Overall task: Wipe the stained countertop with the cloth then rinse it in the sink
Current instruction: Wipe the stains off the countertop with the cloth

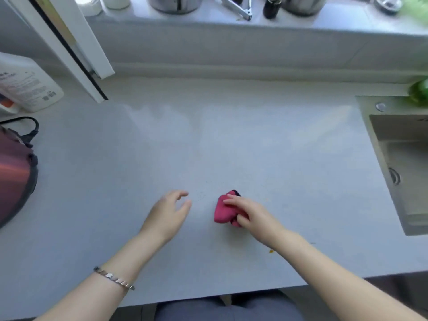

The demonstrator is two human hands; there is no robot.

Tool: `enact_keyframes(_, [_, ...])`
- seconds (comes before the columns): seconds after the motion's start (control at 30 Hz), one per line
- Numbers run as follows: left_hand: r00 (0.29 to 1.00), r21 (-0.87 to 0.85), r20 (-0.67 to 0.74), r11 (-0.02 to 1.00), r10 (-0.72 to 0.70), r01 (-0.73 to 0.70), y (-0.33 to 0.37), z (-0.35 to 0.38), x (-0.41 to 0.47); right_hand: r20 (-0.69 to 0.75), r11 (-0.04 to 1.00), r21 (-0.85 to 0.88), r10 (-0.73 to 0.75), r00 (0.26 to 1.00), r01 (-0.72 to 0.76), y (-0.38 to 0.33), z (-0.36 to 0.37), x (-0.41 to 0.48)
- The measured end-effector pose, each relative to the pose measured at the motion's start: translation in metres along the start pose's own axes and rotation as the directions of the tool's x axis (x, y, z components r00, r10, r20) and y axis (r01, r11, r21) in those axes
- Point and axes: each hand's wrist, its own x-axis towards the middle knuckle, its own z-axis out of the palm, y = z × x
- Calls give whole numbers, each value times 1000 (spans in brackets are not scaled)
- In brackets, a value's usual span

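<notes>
A bunched pink cloth [222, 210] lies on the pale grey countertop [231, 140], near its front edge. My right hand [252, 215] rests on the cloth from the right, fingers curled over it and gripping it. My left hand [168, 214] hovers just left of the cloth, fingers apart, holding nothing. A small yellow stain [271, 251] sits on the counter beside my right forearm. Faint specks mark the surface between my hands. The steel sink [403, 163] is set into the counter at the far right.
A dark red appliance [14, 177] with a black cord stands at the left edge. A white bottle [27, 84] stands behind it. An open window frame [76, 49] juts over the back left. Pots and jars line the sill. A green object [420, 91] sits behind the sink.
</notes>
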Motion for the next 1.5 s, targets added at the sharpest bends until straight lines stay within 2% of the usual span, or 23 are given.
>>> enact_keyframes(0.07, [977,-166,200,980,-79,114,45,15,-2,-99,993,112,-12,995,23,-12,-21,-23])
enact_keyframes(0.17, [928,-323,371,936,-10,140,98,40,-10,-204,975,173,-100,974,137,-18,-56,-55])
enact_keyframes(0.23, [932,-416,359,902,44,118,124,55,-16,-180,970,100,-199,963,220,-11,-76,-70])
enact_keyframes(0.3, [938,-486,335,869,92,88,141,70,-20,-160,967,87,-224,961,240,0,-96,-83])
enact_keyframes(0.4, [918,-535,368,841,149,78,154,80,-24,-218,970,208,-75,973,122,17,-127,-93])
enact_keyframes(0.47, [904,-549,387,833,182,67,159,82,-24,-147,961,275,74,986,-31,27,-142,-90])
enact_keyframes(0.53, [898,-556,388,829,206,51,164,82,-23,-58,946,314,107,993,-84,32,-148,-85])
enact_keyframes(0.67, [935,-542,309,840,171,25,170,78,-18,-38,907,411,117,992,-91,29,-155,-80])
enact_keyframes(0.73, [963,-484,229,875,143,-15,169,78,-16,-86,923,374,132,988,-91,30,-158,-77])
enact_keyframes(0.83, [995,-171,49,982,89,-79,165,80,-10,-152,944,316,155,976,-101,26,-162,-72])
enact_keyframes(0.87, [998,-60,-5,996,64,-64,164,82,-11,-165,925,367,166,972,-95,23,-163,-71])
enact_keyframes(0.93, [989,41,-105,994,101,-97,164,87,-15,-170,844,528,213,962,-93,17,-163,-67])
enact_keyframes(0.97, [981,48,-110,987,160,-156,165,91,-19,-159,798,594,240,958,-101,13,-162,-65])
enact_keyframes(1.03, [971,-8,16,971,237,-237,170,100,-30,-121,710,693,286,951,-125,7,-158,-62])
enact_keyframes(1.1, [972,49,139,979,190,-199,175,114,-37,-85,664,732,310,947,-152,2,-153,-60])
enact_keyframes(1.17, [986,125,51,978,161,-167,178,123,-36,-77,658,740,287,955,-138,-3,-151,-60])
enact_keyframes(1.27, [963,74,-151,974,225,-216,183,123,-22,-117,698,714,205,972,-61,-13,-161,-65])
enact_keyframes(1.4, [953,119,-123,957,278,-263,177,113,-1,-188,831,556,135,973,-9,-16,-186,-69])
enact_keyframes(1.5, [971,233,-81,952,224,-200,164,106,16,-208,894,448,109,972,-5,-10,-206,-64])
